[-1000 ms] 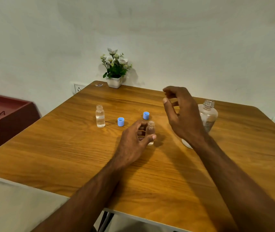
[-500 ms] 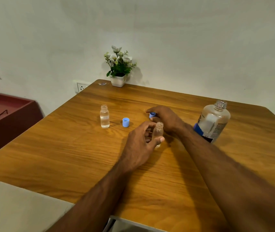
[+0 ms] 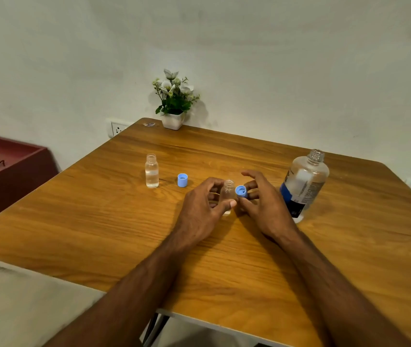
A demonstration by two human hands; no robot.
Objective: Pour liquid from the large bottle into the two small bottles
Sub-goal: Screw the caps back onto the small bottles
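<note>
- On the wooden table (image 3: 99,221), near its middle, the left hand (image 3: 199,211) holds one small bottle (image 3: 227,194); thumb and fingers are closed around its body, and the bottle stands upright with an open mouth.
- Just at 3 o'clock from this bottle, the right hand (image 3: 262,206) pinches a blue cap (image 3: 241,191) between thumb and fingers; the other fingers are spread apart. The cap is tilted, its hollow side faces the camera, and it is just beside the bottle's neck, not on it.
- At 9 o'clock from the hands, well apart, the second small bottle (image 3: 152,171) stands upright without cap, with clear liquid inside it.
- Between this bottle and the left hand, a second blue cap (image 3: 182,180) lies on the table with the opening up.
- At 3 o'clock from the right hand, near it, the large bottle (image 3: 304,184) stands uncapped; it has clear liquid and a label with blue and dark parts.
- At 12 o'clock, on the far table edge, a small flower pot (image 3: 173,106) stands against the wall.
</note>
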